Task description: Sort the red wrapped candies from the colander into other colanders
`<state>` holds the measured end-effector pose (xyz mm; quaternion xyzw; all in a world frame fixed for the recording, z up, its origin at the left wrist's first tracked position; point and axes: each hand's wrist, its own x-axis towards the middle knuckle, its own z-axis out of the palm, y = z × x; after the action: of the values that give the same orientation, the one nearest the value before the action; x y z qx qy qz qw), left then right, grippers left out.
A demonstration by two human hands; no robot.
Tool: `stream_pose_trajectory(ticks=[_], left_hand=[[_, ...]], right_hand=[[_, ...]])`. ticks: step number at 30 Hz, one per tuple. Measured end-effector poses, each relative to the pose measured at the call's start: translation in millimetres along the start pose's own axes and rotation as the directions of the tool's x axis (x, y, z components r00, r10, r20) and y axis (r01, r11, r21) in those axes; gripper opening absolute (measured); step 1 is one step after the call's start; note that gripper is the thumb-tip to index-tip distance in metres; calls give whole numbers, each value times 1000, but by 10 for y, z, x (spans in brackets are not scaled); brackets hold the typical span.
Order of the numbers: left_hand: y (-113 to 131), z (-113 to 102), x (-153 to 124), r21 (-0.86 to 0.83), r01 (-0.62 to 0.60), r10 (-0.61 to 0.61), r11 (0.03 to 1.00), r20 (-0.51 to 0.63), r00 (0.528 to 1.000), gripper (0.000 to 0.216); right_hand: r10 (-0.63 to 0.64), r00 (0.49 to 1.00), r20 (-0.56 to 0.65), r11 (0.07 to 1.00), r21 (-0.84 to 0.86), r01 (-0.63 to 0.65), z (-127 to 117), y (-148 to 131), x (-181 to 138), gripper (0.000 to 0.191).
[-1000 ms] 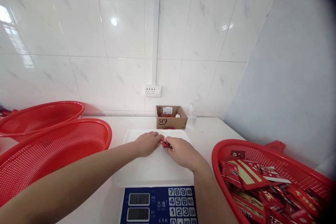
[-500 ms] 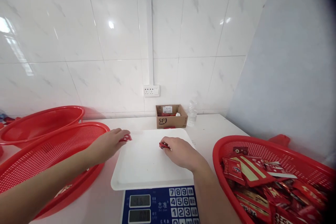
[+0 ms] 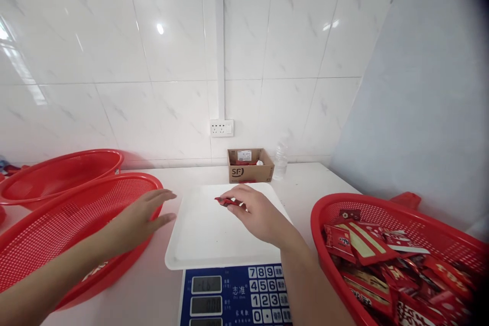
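Right hand (image 3: 256,212) pinches a red sachet (image 3: 224,201) over the white tray (image 3: 214,244) at centre frame — light, limp, slick foil by its look, best gripped at an edge — while the left hand (image 3: 138,220), fingers spread and empty, hovers over the left basket (image 3: 57,224).

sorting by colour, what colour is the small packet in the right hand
Red. The small packet pinched in the right hand shows best in the head view.
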<state>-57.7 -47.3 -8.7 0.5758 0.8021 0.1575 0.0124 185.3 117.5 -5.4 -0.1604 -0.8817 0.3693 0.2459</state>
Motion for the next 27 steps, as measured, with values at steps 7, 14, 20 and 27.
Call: stream_pose_trajectory(ticks=[7, 14, 20, 27], left_hand=[[772, 92, 39, -377, -245, 301, 893, 96, 949, 30], [983, 121, 4, -581, -86, 228, 809, 175, 958, 33], [1022, 144, -72, -689, -57, 192, 722, 121, 974, 35], [1137, 122, -99, -684, -114, 196, 720, 43, 980, 35]], right_hand=[[-117, 993, -9, 974, 194, 116, 53, -234, -78, 21], [-49, 988, -146, 979, 187, 77, 76, -172, -38, 20], [-69, 965, -252, 984, 142, 107, 55, -220, -50, 19], [-62, 969, -240, 975, 192, 109, 40, -294, -102, 19]])
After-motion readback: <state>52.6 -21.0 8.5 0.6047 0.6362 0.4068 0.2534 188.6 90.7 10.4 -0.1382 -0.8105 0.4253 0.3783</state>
